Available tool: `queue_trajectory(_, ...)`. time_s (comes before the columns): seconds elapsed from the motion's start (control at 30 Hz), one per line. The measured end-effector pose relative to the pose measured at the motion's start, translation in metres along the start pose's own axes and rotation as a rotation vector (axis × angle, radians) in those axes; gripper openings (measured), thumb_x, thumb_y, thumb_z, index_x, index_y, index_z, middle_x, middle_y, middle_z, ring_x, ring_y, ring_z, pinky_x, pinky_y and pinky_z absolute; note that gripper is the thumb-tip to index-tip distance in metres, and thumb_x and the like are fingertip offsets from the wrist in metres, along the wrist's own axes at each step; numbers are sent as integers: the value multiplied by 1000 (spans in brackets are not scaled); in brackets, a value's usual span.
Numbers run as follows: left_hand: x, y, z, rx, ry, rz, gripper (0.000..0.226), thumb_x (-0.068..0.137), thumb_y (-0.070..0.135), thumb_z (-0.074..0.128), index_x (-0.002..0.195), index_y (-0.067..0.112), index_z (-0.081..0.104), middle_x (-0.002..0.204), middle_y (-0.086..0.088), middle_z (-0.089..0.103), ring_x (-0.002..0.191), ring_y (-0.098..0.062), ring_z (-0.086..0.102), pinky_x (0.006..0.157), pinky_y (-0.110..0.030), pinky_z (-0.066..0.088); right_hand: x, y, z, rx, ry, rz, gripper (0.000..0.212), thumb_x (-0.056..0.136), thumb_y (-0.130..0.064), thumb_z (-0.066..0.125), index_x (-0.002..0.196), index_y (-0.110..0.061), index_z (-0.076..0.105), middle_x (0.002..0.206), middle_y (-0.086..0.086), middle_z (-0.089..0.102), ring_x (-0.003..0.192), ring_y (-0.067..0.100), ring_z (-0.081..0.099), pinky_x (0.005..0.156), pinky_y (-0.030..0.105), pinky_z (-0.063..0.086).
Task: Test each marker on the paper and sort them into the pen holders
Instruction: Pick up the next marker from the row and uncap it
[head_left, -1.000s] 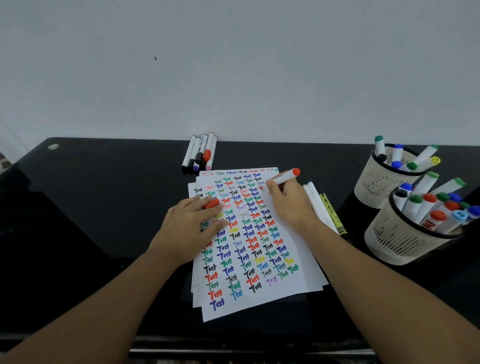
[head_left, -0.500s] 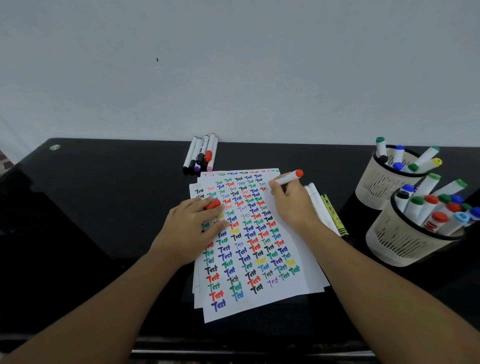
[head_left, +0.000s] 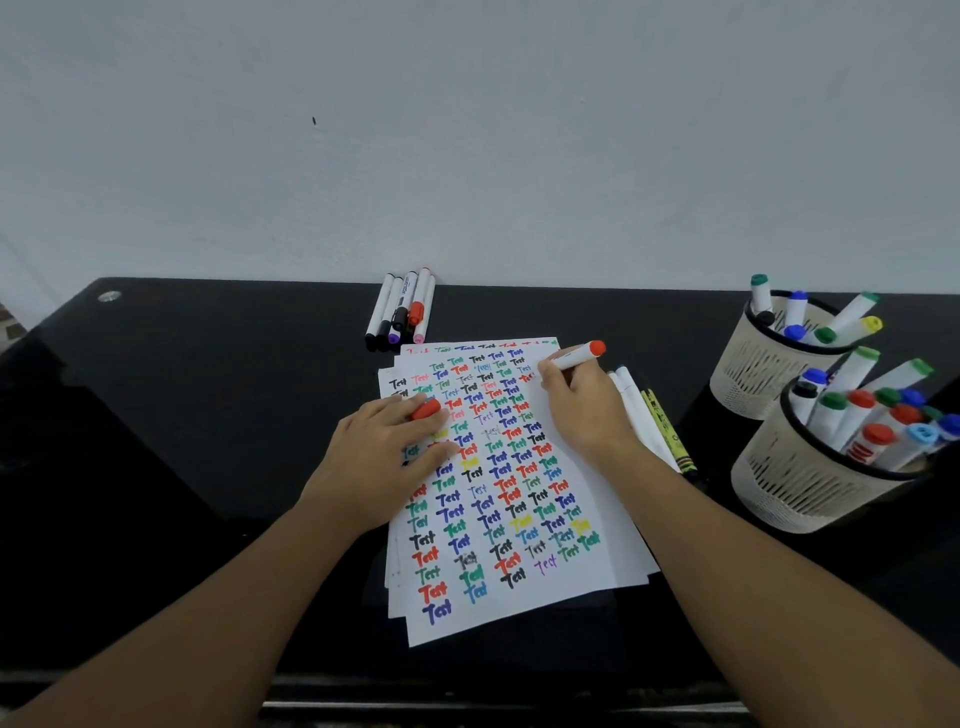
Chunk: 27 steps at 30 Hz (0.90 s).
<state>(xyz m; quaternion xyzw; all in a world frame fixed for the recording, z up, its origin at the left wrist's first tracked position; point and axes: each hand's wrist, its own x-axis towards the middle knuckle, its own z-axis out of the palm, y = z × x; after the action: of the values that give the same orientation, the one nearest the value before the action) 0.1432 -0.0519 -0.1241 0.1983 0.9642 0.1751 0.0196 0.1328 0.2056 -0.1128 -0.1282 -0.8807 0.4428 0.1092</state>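
A stack of white paper (head_left: 618, 525) covered with coloured "Test" words lies in the middle of the black table. My right hand (head_left: 584, 410) grips a white marker with a red end (head_left: 576, 355), its tip down on the upper right part of the sheet. My left hand (head_left: 382, 457) rests on the paper's left side and holds the red cap (head_left: 426, 409) between its fingers. Two cream mesh pen holders, one at the far right (head_left: 748, 374) and one nearer (head_left: 795, 488), both stand full of markers.
Several markers (head_left: 400, 310) lie side by side at the table's back edge by the wall. A few white markers and a yellow-green one (head_left: 667, 434) lie just right of the paper. The black table (head_left: 182, 415) ends at a front edge below my arms.
My right hand with the red marker has shifted slightly right along the top of the sheet. My left hand has stayed on the paper with the cap.
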Motion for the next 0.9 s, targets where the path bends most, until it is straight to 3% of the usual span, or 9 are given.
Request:
queue_trajectory(0.13,1,-2,1,1,0,0,62,94,72,36,150,47,39,162,21,27,150,-7,15,123,-43,16,0,1,0,8,17,0,34,109,-39,49,111,-8,61,96,9,71,90,23,69,79,44,57)
queue_trajectory(0.37,1,-2,2,0,4,4,65,91,75,34,150,46,41,162,21,28,150,-7,17,123,-44,17,3,3,1,29,25,23,33,109,-41,48,111,-11,62,94,2,70,85,13,67,70,28,53)
queue_trajectory(0.53,0,-1,1,5,4,2,74,86,79,26,150,46,41,162,21,28,150,-7,17,123,-42,17,2,3,2,-30,8,-6,35,109,-39,47,104,-8,62,88,6,70,82,20,68,67,35,54)
queue_trajectory(0.63,0,0,0,-4,12,0,72,87,78,28,149,47,42,162,21,28,150,-7,17,123,-42,17,2,4,3,-34,24,-4,33,109,-39,47,104,-9,59,85,5,68,77,18,66,57,29,47)
queue_trajectory(0.8,0,0,1,0,9,4,63,93,73,35,150,46,40,162,21,26,150,-7,16,123,-43,17,2,3,3,15,28,20,33,108,-40,49,112,-10,61,95,5,70,88,19,68,77,41,57)
queue_trajectory(0.9,1,-1,1,-1,20,10,61,94,71,38,150,45,41,162,20,28,150,-8,18,123,-45,19,1,2,3,2,17,6,33,109,-39,49,111,-9,61,95,5,70,88,19,68,77,40,57)
